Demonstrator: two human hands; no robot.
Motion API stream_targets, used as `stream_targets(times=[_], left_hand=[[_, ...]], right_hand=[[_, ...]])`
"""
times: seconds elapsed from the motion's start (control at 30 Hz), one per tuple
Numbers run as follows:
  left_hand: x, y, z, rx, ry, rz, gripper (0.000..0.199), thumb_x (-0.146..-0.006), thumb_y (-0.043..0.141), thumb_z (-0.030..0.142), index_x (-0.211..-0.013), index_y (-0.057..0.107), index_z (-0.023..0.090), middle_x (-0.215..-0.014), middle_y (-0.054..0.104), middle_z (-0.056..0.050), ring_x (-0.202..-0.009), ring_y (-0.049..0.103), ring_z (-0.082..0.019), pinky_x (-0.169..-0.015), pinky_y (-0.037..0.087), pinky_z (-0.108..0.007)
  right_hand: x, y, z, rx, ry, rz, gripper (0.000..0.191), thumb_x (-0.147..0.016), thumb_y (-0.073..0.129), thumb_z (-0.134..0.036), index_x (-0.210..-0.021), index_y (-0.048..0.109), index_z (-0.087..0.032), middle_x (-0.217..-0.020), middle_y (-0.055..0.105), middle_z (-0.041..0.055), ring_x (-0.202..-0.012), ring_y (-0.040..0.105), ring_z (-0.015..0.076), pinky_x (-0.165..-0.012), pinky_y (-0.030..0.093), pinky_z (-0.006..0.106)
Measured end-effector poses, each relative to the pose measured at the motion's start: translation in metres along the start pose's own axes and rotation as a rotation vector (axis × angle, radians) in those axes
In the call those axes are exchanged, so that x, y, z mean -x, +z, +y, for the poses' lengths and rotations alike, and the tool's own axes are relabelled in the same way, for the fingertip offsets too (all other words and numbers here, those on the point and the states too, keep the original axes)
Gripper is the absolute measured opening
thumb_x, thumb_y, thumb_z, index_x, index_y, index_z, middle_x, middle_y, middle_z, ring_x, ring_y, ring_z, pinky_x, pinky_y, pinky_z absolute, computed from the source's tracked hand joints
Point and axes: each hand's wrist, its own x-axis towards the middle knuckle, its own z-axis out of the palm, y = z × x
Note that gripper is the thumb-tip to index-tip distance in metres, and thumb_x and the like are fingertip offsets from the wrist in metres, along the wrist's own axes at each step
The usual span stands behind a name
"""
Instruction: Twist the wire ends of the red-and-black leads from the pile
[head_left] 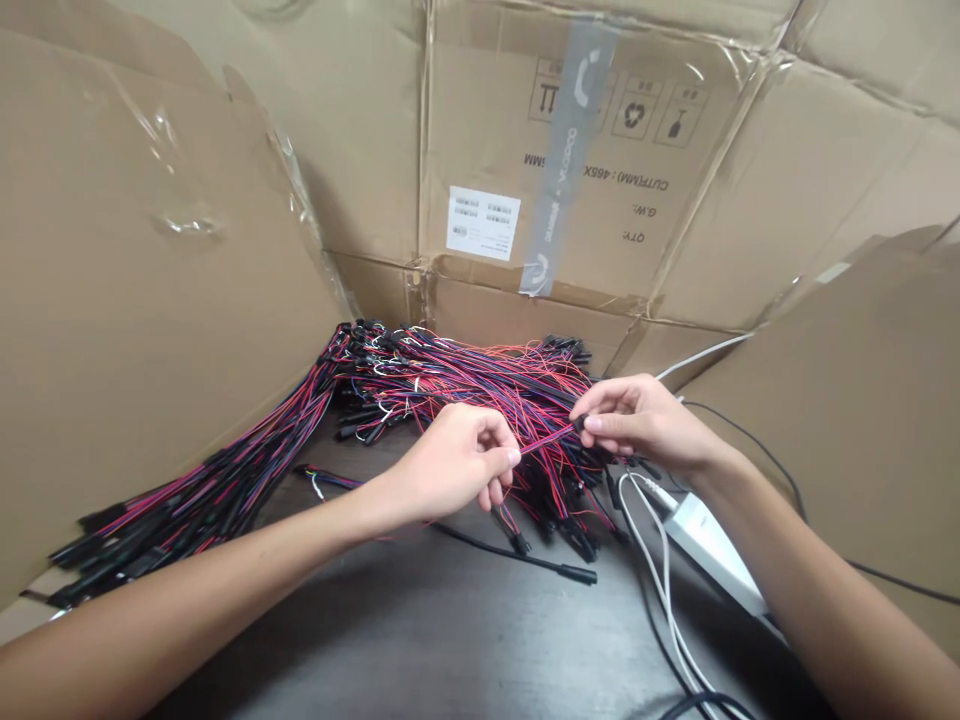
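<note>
Between my two hands a thin red and purple wire lead is stretched, above the near side of a large wire pile. My left hand is closed on the wires, thumb against the curled fingers. In a pinch, my right hand holds the small black connector at the lead's other end. Below my left hand, a black cable with a round plug lies on the dark table. A small black connector on short wires rests just behind it.
A heap of red, blue and black wire leads spreads along the back. Another bundle runs down the left side. Cardboard walls enclose the table. At right are a white power strip and loose white cables.
</note>
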Motion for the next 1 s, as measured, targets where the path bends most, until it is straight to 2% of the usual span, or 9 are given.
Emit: stream_targets(times=[0.53,0.6,0.7,0.83,1.0], left_hand=[[-0.009,-0.004,-0.009,0.034,0.029,-0.046,0.014,-0.079,0.051,0.009,-0.066,0.051,0.013,-0.057,0.061,0.000,-0.045,0.061,-0.011,-0.046,0.053,-0.023],[-0.010,-0.004,-0.011,0.010,0.031,-0.040,0.014,-0.079,0.050,0.009,-0.066,0.051,0.013,-0.057,0.062,-0.001,-0.045,0.062,-0.012,-0.046,0.052,-0.024],[-0.011,-0.004,-0.013,-0.035,0.020,-0.037,0.013,-0.079,0.050,0.009,-0.066,0.051,0.013,-0.054,0.061,0.000,-0.045,0.062,-0.012,-0.044,0.051,-0.022],[-0.009,-0.002,-0.014,-0.060,0.011,-0.045,0.013,-0.078,0.051,0.010,-0.066,0.052,0.014,-0.052,0.060,0.000,-0.044,0.061,-0.012,-0.043,0.050,-0.021],[-0.004,0.002,-0.012,-0.115,0.022,-0.053,0.012,-0.078,0.049,0.011,-0.068,0.054,0.014,-0.056,0.063,-0.001,-0.046,0.062,-0.012,-0.045,0.049,-0.022]], right_hand=[[-0.005,-0.015,0.006,-0.006,0.001,0.036,0.025,-0.065,0.079,-0.029,-0.080,0.069,-0.011,-0.059,0.065,0.0037,-0.043,0.047,0.0054,-0.037,0.030,0.017],[-0.005,-0.017,0.007,0.005,0.021,0.010,0.025,-0.066,0.078,-0.029,-0.081,0.067,-0.011,-0.060,0.065,0.0035,-0.044,0.047,0.0055,-0.038,0.031,0.017],[-0.004,-0.018,0.006,0.094,0.050,-0.101,0.023,-0.070,0.075,-0.029,-0.082,0.065,-0.012,-0.066,0.066,0.0031,-0.049,0.051,0.0069,-0.042,0.037,0.017],[0.001,-0.004,-0.003,0.285,0.032,-0.184,0.019,-0.074,0.072,-0.030,-0.081,0.063,-0.014,-0.064,0.060,-0.0004,-0.054,0.052,0.0077,-0.048,0.041,0.018],[0.005,0.022,-0.012,0.361,0.032,-0.225,0.018,-0.078,0.064,-0.032,-0.075,0.061,-0.015,-0.060,0.059,-0.0006,-0.051,0.051,0.0085,-0.046,0.040,0.020]])
